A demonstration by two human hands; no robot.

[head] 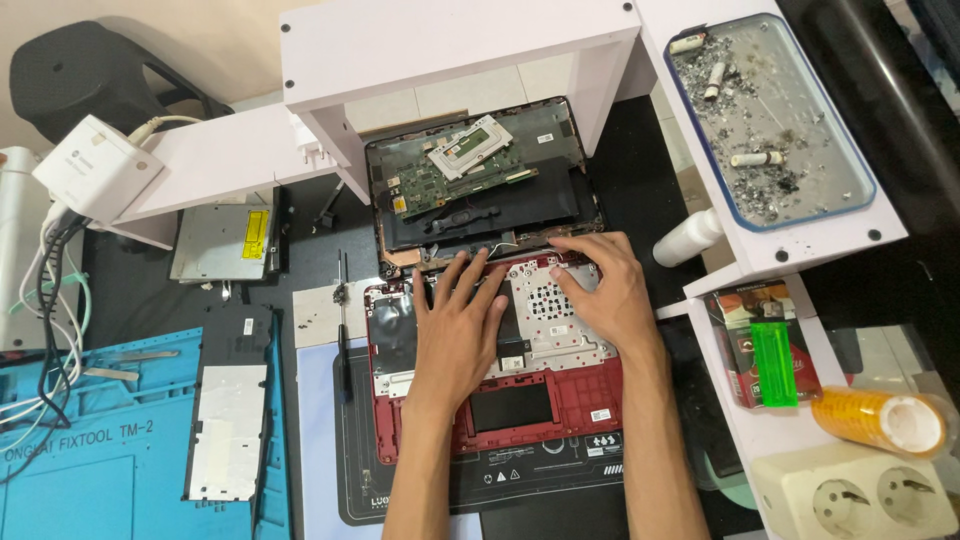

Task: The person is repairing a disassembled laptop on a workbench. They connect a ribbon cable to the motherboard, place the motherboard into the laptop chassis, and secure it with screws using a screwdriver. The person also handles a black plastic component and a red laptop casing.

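A red laptop top case lies upside down in the middle of the desk, its silver keyboard backplate showing. My left hand rests flat on the plate, fingers spread toward the far edge. My right hand presses on the plate's upper right, fingertips at the hinge edge. Just beyond lies the black laptop base with a green circuit board and a silver module. Neither hand holds anything.
A black screwdriver lies left of the case. A laptop battery sits on a blue work mat; an optical drive lies behind it. White shelves, an ash-filled tray, a green lighter, tape roll and socket strip stand right.
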